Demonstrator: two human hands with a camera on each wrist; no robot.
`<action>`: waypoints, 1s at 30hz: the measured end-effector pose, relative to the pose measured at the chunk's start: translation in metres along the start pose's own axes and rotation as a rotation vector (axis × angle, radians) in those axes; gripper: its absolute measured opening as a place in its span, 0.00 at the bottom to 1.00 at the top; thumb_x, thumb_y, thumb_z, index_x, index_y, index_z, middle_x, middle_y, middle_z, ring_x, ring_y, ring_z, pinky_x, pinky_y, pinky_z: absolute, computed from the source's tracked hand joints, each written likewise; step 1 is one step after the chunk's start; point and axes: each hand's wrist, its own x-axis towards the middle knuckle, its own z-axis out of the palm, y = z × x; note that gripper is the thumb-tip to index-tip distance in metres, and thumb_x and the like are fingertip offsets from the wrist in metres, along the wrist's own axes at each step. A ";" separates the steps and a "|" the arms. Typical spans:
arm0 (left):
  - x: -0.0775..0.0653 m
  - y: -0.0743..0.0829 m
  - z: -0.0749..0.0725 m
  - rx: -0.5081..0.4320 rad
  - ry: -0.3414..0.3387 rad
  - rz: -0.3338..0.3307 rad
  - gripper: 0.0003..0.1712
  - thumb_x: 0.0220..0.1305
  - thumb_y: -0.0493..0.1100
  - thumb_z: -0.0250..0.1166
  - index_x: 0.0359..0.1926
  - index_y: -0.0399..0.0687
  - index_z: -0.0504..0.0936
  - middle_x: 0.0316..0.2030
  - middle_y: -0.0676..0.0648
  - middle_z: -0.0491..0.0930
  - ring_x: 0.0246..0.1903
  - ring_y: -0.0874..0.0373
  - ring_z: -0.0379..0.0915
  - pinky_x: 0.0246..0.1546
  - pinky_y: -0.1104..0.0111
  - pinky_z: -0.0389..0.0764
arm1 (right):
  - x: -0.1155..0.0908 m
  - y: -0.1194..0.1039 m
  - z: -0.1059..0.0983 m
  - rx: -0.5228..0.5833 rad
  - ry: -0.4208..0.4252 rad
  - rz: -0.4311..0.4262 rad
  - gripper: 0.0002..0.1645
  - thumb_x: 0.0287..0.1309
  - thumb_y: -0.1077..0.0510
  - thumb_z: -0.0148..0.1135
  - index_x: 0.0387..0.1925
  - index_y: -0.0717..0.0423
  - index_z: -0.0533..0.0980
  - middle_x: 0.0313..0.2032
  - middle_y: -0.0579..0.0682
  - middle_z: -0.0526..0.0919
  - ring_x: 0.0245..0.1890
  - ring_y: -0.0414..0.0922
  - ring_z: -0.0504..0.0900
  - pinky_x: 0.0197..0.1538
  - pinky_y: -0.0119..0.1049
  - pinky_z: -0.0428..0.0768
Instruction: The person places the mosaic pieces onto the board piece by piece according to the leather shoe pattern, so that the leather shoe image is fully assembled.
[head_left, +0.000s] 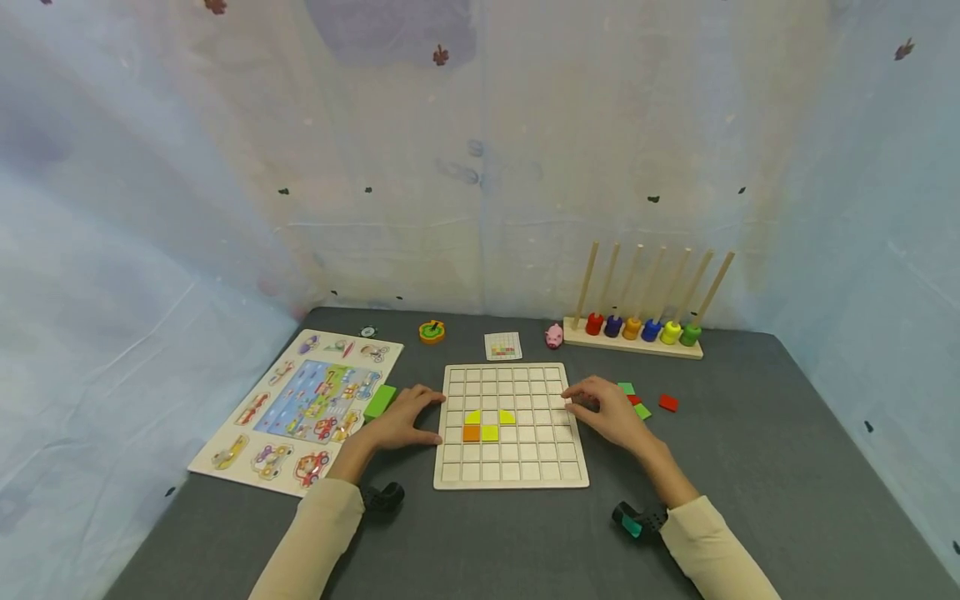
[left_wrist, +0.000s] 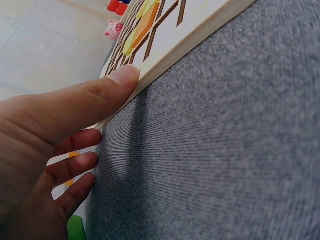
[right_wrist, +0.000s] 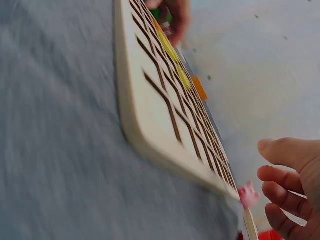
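Note:
A wooden grid board (head_left: 510,472) lies flat before me. On it are an orange square tile (head_left: 471,433), a yellow square tile (head_left: 490,433) and two yellow rounded tiles (head_left: 507,417). My left hand (head_left: 402,419) touches the board's left edge, its thumb (left_wrist: 102,97) on the rim and the other fingers loosely bent. Over the right edge hovers my right hand (head_left: 609,410), fingers relaxed and apart from the thumb. Nothing shows between them in the right wrist view. Partly hidden behind that hand are green and red tiles (head_left: 642,412).
A picture puzzle board (head_left: 217,450) lies at the left, with a green block (head_left: 380,402) on its edge. Beyond the grid board are a pattern card (head_left: 502,346), a pink pig (head_left: 553,336), a round orange-and-green toy (head_left: 431,332) and a peg stand (head_left: 637,343). One red tile (head_left: 668,403) lies right.

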 end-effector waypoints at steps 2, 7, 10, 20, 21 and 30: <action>0.000 0.000 0.000 0.003 -0.001 -0.002 0.40 0.52 0.54 0.70 0.63 0.44 0.67 0.57 0.43 0.65 0.57 0.48 0.59 0.58 0.50 0.62 | -0.004 0.005 -0.007 -0.017 0.008 0.029 0.12 0.51 0.62 0.68 0.40 0.57 0.81 0.37 0.52 0.80 0.32 0.46 0.76 0.33 0.41 0.74; 0.000 0.000 0.000 0.006 0.002 -0.001 0.40 0.52 0.54 0.70 0.63 0.44 0.68 0.57 0.43 0.65 0.57 0.47 0.59 0.58 0.50 0.62 | -0.011 0.018 -0.021 -0.074 0.031 0.088 0.14 0.50 0.60 0.69 0.42 0.56 0.81 0.38 0.53 0.80 0.34 0.49 0.77 0.35 0.45 0.75; 0.000 0.000 0.000 0.006 0.002 0.003 0.40 0.52 0.54 0.70 0.63 0.44 0.68 0.57 0.43 0.65 0.57 0.47 0.59 0.58 0.50 0.62 | -0.015 0.024 -0.027 -0.101 0.038 0.129 0.15 0.49 0.60 0.70 0.42 0.57 0.81 0.37 0.55 0.79 0.34 0.50 0.78 0.34 0.45 0.75; 0.000 0.001 -0.001 0.005 -0.005 -0.002 0.40 0.52 0.54 0.70 0.63 0.44 0.68 0.57 0.43 0.65 0.57 0.48 0.59 0.58 0.51 0.62 | -0.027 0.037 -0.035 -0.255 0.016 0.256 0.17 0.48 0.56 0.71 0.40 0.62 0.82 0.28 0.52 0.76 0.26 0.45 0.72 0.30 0.39 0.68; 0.000 0.001 -0.001 0.003 -0.007 -0.003 0.40 0.52 0.54 0.70 0.63 0.44 0.68 0.57 0.43 0.65 0.58 0.48 0.59 0.58 0.51 0.62 | -0.028 0.038 -0.036 -0.259 0.012 0.265 0.18 0.48 0.56 0.71 0.40 0.62 0.82 0.28 0.52 0.76 0.26 0.45 0.72 0.30 0.38 0.68; 0.000 0.000 -0.001 0.003 -0.011 0.004 0.40 0.53 0.55 0.70 0.63 0.44 0.67 0.58 0.43 0.65 0.57 0.48 0.59 0.57 0.50 0.62 | -0.032 0.042 -0.034 -0.275 0.011 0.302 0.17 0.48 0.55 0.71 0.40 0.59 0.83 0.30 0.53 0.76 0.28 0.45 0.73 0.30 0.38 0.70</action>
